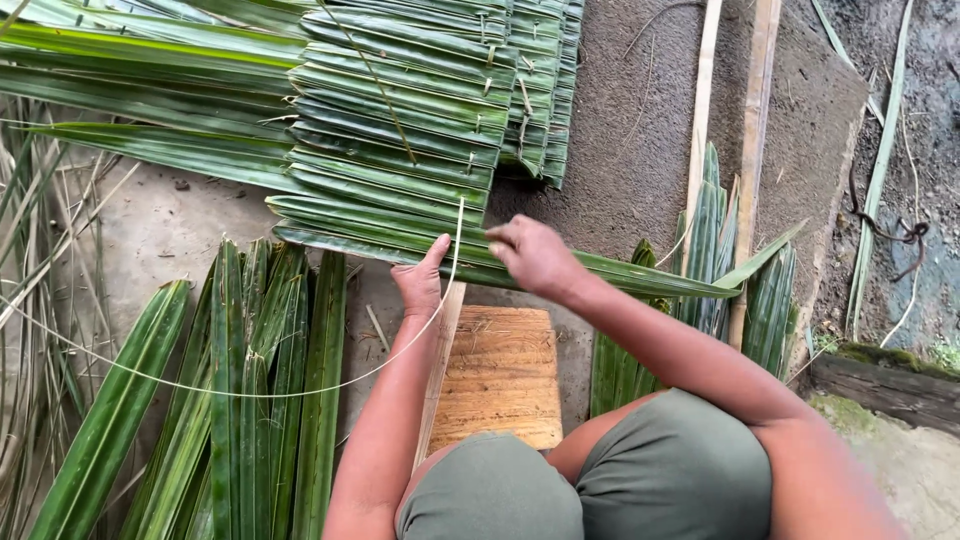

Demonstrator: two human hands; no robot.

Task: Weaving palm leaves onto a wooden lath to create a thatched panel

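A: What is held by the hands?

B: A long green leaf (600,272) is pinched by the right hand (535,257). The leaf edge is pressed by the left hand (421,280), thumb raised. A thin strip (300,385) is curved beside it.

A: And around?

B: One woven leaf panel (400,130) is laid ahead. One wooden board (500,378) is placed below, two slats (752,130) to the right, loose leaves (250,400) to the left.

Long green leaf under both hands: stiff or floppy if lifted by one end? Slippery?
The long green leaf is thin, narrow and folded along its length, so it would probably sag and flex if lifted by one end. Its surface looks glossy, so likely a bit slick. The left hand and right hand press it flat against the stitched leaf panel, suggesting it springs back.
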